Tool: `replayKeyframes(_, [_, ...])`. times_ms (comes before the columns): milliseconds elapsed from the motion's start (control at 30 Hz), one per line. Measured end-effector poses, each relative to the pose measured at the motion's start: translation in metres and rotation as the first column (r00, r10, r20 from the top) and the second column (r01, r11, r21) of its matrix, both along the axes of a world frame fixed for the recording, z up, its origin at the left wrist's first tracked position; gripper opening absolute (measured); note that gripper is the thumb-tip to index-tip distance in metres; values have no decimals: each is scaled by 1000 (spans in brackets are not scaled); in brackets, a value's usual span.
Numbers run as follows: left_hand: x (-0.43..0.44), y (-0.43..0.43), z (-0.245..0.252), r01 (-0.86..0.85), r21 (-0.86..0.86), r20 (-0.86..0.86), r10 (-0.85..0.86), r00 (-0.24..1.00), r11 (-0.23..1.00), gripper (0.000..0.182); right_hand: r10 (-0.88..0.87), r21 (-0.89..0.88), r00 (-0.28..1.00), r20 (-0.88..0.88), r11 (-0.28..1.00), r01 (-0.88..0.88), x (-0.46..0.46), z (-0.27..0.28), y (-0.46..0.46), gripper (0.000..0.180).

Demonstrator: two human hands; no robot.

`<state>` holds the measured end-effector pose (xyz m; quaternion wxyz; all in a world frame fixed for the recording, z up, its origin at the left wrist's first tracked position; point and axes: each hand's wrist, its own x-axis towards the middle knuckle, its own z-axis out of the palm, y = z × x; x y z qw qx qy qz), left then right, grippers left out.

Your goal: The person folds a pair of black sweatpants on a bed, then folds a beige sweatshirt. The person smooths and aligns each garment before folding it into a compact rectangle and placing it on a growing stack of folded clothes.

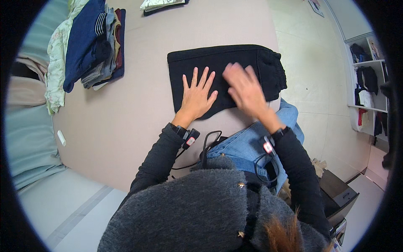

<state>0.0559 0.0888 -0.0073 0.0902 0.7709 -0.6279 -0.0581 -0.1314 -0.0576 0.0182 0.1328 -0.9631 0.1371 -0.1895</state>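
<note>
Folded black trousers (pixel 217 60) with a gathered elastic edge on the right lie flat on a bed with a pale pink sheet (pixel 141 104). My left hand (pixel 196 96) rests palm down on the left part of the black cloth, fingers spread, holding nothing. Blurred by motion, my right hand (pixel 245 89) is over or on the cloth further right, its fingers apart and nothing gripped. Both wrists bear straps with small devices and cables.
A pile of folded clothes (pixel 108 44) stands at upper left beside a floral cloth (pixel 56 63). More folded clothing (pixel 163 4) lies at the top edge. A small white object (pixel 61 138) sits on the left. Open shelves with clothes (pixel 366 78) and a dark cabinet (pixel 338 195) are at right.
</note>
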Motion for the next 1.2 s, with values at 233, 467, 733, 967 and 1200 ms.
replayKeyframes(233, [9,7,-6,31,-65,-56,-34,998,997,77,-311,-197,919,-243,943,267,1,-22,-39,56])
replayKeyframes(467, [9,6,-11,27,-63,-55,-31,998,998,76,-183,194,965,189,970,146,12,-11,-41,27])
replayKeyframes(733, [9,4,-8,31,-44,-67,-34,997,999,77,-187,114,982,32,977,183,27,-20,-43,18])
replayKeyframes(967, [14,8,2,44,-106,-290,-73,954,993,77,-148,12,983,107,989,148,34,-17,-45,8])
replayKeyframes(1200, [2,20,14,110,-219,-521,-211,827,969,37,-452,422,834,317,855,303,-47,-2,-92,15])
